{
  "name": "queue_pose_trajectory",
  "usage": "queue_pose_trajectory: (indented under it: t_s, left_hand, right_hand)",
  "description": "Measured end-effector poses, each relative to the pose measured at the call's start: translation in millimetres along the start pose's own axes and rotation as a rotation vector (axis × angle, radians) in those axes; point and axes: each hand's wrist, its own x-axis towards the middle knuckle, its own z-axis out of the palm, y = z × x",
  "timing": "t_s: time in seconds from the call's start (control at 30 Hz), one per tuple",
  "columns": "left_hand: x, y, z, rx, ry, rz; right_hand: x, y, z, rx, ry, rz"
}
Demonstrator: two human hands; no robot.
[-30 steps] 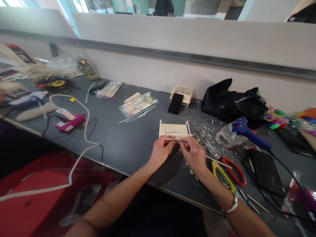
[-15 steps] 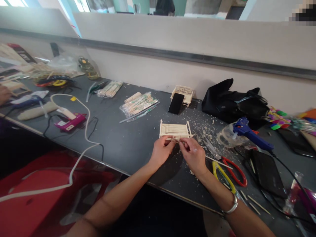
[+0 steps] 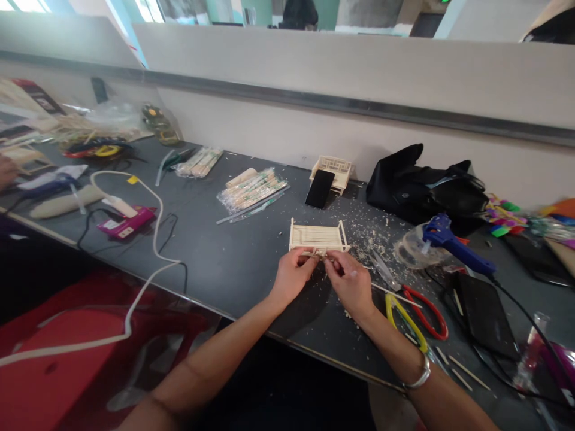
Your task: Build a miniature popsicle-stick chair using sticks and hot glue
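Observation:
A miniature bench frame of pale wooden sticks [image 3: 318, 234] sits on the dark table in front of me, its small posts upright. At its near edge my left hand [image 3: 294, 272] is closed in a pinch on small pale wooden sticks. Fingertip to fingertip with it, my right hand [image 3: 353, 281] also pinches these sticks. The fingers cover most of them, and I cannot tell whether they are joined to the frame. From beside my right hand a long thin stick [image 3: 398, 294] reaches out over yellow-handled pliers [image 3: 420, 335] and red-handled scissors [image 3: 438, 317].
Behind stands a finished-looking miniature chair [image 3: 344, 170] with a phone [image 3: 320, 188] leaning on it. A black bag [image 3: 417, 191], a blue glue gun [image 3: 462, 248] and another phone [image 3: 487, 314] lie rightward. Packed sticks [image 3: 256, 188] and a pink power strip [image 3: 126, 222] lie leftward. A co-worker's hand shows far left.
Both hands stay pinched at the near edge of the bench frame, with hardly any movement. The whole view has shifted very slightly.

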Motion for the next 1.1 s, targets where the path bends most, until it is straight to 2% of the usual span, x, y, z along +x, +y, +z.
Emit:
queue_pose_trajectory:
  t_s: [0.73, 1.1]
  left_hand:
    - [-2.0, -0.3, -1.9, -0.003, 0.017, 0.03]
    - [-1.5, -2.3, -4.5, -0.078, -0.013, -0.036]
  right_hand:
    - [-0.5, 2.0, 3.5, 0.025, 0.011, -0.012]
    - [-4.5, 0.3, 2.6, -0.042, 0.048, -0.036]
